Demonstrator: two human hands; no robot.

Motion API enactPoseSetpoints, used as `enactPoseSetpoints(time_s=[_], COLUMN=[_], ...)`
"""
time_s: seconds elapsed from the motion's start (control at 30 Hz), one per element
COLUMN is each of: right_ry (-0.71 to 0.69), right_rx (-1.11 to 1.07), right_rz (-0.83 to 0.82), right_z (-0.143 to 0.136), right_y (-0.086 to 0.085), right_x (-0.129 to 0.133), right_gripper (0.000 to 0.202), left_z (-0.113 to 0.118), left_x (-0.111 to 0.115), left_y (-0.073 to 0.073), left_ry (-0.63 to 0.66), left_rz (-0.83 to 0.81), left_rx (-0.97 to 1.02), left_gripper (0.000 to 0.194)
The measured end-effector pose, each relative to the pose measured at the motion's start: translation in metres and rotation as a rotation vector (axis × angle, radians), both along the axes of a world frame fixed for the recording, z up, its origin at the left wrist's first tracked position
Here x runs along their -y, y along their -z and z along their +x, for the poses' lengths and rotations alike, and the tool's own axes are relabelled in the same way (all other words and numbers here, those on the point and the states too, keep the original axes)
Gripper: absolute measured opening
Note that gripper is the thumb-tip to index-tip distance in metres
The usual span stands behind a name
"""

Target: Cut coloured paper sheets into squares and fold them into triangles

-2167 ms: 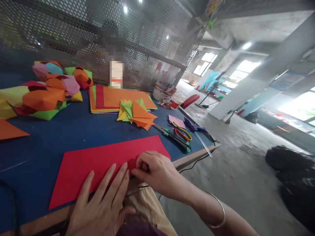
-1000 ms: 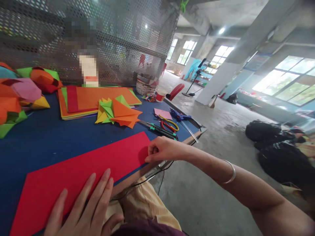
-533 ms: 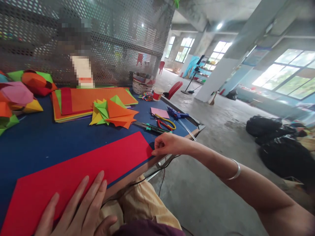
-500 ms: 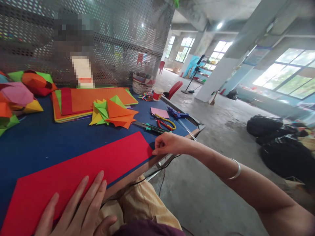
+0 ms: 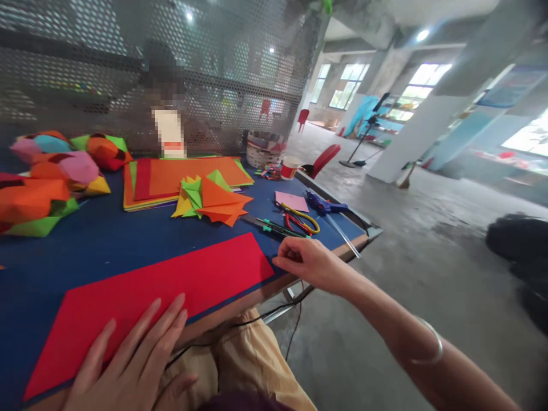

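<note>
– Hands first: how do they stand?
– The left hand (image 5: 124, 365) lies flat, fingers spread wide, across the near left part of the red paper (image 5: 184, 274). The right hand (image 5: 310, 262) is loosely curled, just past the paper's right end; I see nothing in it, but I cannot tell whether thumb and fingertips meet
– And the paper itself?
– Flat on the blue table (image 5: 141, 245), one long side running along the front edge, its right end near the cutter (image 5: 278, 229). Whether it is one layer or folded double, I cannot tell
– Which step would you call this?
– My guess is the end of a pressing stroke along the near side: left hand steadying, right hand finishing at the corner
– So what does the next move call for?
– I'd say a left palm that holds the sheet still, and care near the cutter, which lies just beyond the right knuckles
– Anything different from the earlier frame?
– Yes. Half a second back the right thumb touches the near right corner; now it sits just beside the paper, apart from it. The left hand remains spread there, and more of the folded paper shapes (image 5: 81, 168) come into view at left
</note>
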State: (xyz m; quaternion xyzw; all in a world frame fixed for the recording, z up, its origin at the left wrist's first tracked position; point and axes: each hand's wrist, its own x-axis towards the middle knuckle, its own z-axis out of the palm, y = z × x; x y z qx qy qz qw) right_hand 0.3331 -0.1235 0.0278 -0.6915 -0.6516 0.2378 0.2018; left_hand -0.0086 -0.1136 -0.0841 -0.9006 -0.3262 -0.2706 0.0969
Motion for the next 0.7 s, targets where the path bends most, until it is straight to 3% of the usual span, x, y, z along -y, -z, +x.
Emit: enactPoseSetpoints(time_s=[0.07,0.17,0.3,0.5,0.7], right_ry=[-0.015,-0.149,-0.270,-0.298,-0.318], right_rx=[-0.012,-0.031,0.007,0.066,0.050], right_rz=[0.088,0.143,0.171,0.193,0.240], right_z=[-0.019,-0.050,-0.081,-0.088,-0.085], right_y=[0.002,0.009,0.022,0.035,0.042], right_x=[0.003,0.000,-0.013,-0.020,-0.019], right_gripper=[0.014,0.015,0.018,0.021,0.012], left_z=[0.003,0.007,0.016,0.041,0.061], left_x=[0.002,0.006,0.015,0.023,0.012], left_y=[-0.007,-0.021,-0.038,-0.047,-0.056], left_ry=[-0.008,-0.027,-0.098,-0.242,-0.426], left_rz=[0.064,0.074,0.008,-0.066,-0.291], left_rx=[-0.057,-0.102,-0.065,0.113,0.247], left_gripper=[0.076,0.070,0.048,0.023,0.020])
